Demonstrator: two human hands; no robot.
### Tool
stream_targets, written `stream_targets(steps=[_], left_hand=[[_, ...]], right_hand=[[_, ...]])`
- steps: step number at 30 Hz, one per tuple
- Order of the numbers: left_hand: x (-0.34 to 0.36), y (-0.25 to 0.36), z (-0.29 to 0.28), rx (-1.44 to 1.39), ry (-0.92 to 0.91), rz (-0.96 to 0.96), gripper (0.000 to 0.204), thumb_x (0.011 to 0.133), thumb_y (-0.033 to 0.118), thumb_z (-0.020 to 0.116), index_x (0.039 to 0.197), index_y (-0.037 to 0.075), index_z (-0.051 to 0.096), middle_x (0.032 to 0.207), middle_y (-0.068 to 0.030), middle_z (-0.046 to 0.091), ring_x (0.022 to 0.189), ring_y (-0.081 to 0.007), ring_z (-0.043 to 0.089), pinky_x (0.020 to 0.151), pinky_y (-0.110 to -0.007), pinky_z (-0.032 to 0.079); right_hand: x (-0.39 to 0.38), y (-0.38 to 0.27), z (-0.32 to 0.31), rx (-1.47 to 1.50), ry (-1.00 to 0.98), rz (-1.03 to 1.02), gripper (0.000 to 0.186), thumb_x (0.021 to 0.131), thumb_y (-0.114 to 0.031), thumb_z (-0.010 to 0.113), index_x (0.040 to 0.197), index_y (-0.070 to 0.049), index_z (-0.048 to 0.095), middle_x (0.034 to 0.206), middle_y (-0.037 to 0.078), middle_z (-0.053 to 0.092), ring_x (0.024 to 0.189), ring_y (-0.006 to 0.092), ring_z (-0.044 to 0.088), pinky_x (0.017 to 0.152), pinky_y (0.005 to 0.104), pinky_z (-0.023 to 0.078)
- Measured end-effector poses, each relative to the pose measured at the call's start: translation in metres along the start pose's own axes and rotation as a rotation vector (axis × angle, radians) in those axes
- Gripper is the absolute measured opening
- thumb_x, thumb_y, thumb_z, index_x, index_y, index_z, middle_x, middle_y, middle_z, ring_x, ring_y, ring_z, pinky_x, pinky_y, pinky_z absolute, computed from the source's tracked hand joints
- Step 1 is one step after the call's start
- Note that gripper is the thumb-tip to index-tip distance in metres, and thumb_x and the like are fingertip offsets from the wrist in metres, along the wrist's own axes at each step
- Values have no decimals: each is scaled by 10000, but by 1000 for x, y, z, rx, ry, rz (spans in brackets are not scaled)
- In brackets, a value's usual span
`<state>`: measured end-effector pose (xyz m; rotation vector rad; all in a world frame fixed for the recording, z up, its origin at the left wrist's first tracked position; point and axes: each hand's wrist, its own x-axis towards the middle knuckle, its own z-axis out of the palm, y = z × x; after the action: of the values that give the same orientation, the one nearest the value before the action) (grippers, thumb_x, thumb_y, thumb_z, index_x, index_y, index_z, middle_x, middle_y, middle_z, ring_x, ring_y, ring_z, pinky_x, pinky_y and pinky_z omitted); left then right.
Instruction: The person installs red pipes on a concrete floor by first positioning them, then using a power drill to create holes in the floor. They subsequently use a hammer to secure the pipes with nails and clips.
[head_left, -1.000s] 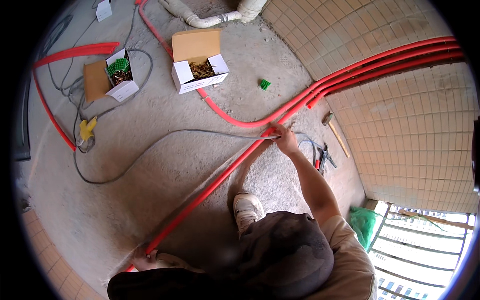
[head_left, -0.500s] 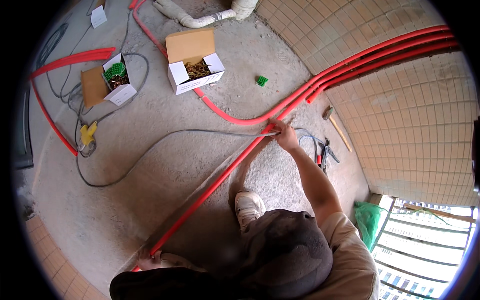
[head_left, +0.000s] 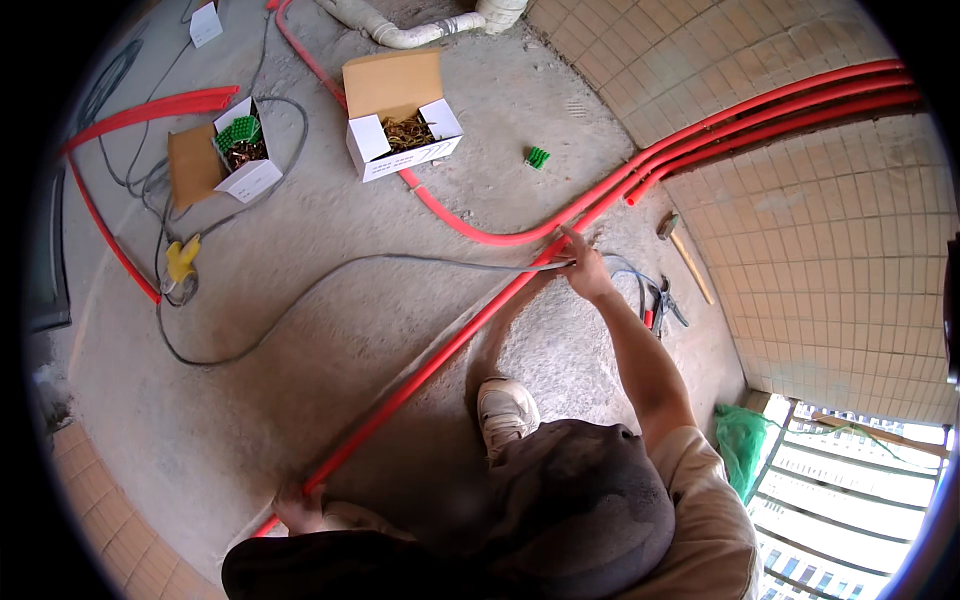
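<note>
Head view: concrete floor (head_left: pixel 250 420) meets a tiled wall (head_left: pixel 820 250). A red pipe (head_left: pixel 430 365) runs diagonally over the floor, crossed by a grey cable (head_left: pixel 330 278). Beyond stand two open white boxes (head_left: pixel 410 157), dark print on one. The left hand (head_left: pixel 300 508) grasps the pipe low down, the right hand (head_left: pixel 588 270) farther up, beside the cable. By the wall lies a hammer (head_left: pixel 692 268); green clips (head_left: pixel 538 157) sit near the boxes.

A long red pipe (head_left: pixel 433 367) slants nearly straight across the concrete floor (head_left: pixel 230 430), lower left to upper right. A thin grey cord (head_left: pixel 390 256), loosely curved, crosses it.
</note>
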<state>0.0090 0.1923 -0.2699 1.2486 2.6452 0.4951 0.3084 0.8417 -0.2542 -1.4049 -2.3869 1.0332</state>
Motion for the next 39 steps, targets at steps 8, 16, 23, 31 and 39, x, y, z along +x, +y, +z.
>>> stream_targets(steps=[8,16,23,31,39], left_hand=[[16,12,7,108,25,-10,544,821,561,718,711,72,507,707,-152,541,655,-427,565,537,-536,421],[55,44,2,81,70,34,474,759,476,768,683,91,501,661,-133,527,624,-402,565,525,-513,428],[9,6,-22,112,41,-115,284,668,176,713,895,62,586,895,-124,586,887,-344,598,782,-473,470],[-176,-85,-75,87,465,-1618,433,832,260,750,1188,54,615,1273,-133,545,1237,-338,499,1018,-493,420],[-329,-155,-73,-335,852,-2326,660,881,418,646,1411,43,525,1488,-165,485,1384,-345,439,1128,-483,361]], right_hand=[[34,15,-27,-491,-87,-59,490,842,-22,559,1322,-116,552,1059,231,697,1025,418,666,891,503,533],[52,49,-36,-466,-1,-212,345,846,-19,503,1185,-45,561,933,265,672,924,460,656,766,527,519],[49,-3,-1,-857,-126,-267,599,803,-101,633,1384,-75,488,1115,222,615,1049,416,602,844,542,493],[-93,-185,78,-431,-581,-724,338,895,-185,662,1174,-3,606,1051,216,644,1003,443,628,829,506,504],[-69,-176,208,-946,-1033,-996,337,1025,-365,482,1171,-94,618,1078,162,683,979,361,673,806,475,551]])
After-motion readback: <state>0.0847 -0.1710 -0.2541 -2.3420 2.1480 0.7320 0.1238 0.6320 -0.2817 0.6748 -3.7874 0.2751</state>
